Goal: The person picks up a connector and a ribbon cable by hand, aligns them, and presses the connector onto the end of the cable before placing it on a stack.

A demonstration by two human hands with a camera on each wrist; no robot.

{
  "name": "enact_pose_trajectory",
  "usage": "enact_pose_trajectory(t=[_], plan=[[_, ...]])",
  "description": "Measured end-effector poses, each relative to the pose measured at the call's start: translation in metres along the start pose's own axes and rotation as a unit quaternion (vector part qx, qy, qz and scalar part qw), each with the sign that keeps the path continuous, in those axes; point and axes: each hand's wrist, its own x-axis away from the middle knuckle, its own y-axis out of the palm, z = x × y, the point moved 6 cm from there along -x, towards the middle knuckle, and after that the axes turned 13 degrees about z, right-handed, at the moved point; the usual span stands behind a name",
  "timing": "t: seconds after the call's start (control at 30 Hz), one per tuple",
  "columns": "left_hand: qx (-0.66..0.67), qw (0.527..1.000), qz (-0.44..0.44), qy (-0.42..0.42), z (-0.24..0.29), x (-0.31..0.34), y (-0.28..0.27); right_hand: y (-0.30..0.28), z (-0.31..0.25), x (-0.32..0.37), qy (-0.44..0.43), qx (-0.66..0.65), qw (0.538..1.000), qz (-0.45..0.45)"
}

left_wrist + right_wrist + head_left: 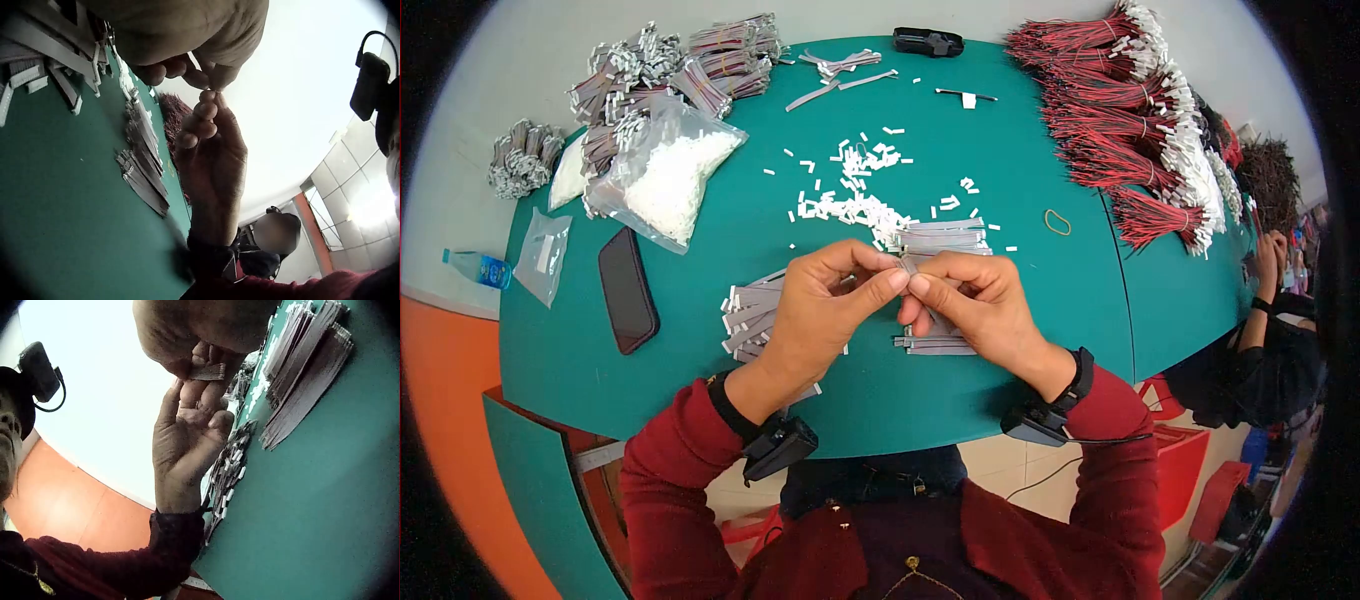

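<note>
Above the table, my left hand [825,290] and right hand [980,300] meet fingertip to fingertip. Between their thumbs and forefingers they pinch a short grey ribbon cable [209,372], whose flat end shows in the right wrist view. Fingers cover most of it; whether a white connector sits on its end I cannot tell. Below the left hand lies a loose pile of grey ribbon cables with white ends [750,320]. Under and behind the right hand are stacked ribbon cables [945,237]. Small white connector housings [855,208] are scattered just beyond the hands.
At the left are a phone [628,290], a bag of white connectors [675,175], a bottle [477,268] and bundled ribbon cables [635,75]. Red-and-black wire bundles [1115,120] line the right side. A rubber band [1057,222] lies nearer. Another person [1250,340] sits at right.
</note>
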Motion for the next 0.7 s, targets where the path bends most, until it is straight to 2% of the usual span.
enact_pose_trajectory(t=[0.17, 0.7], plan=[[0.002, 0.999, -0.008, -0.031, -0.0018, 0.0002, -0.0003, 0.0003, 0.0005, 0.0, 0.001, -0.005, 1.0, 0.005], [-0.038, 0.999, 0.012, 0.011, -0.0042, -0.0001, -0.0048, 0.0017, 0.0005, 0.0002, -0.008, 0.014, 1.0, -0.012]])
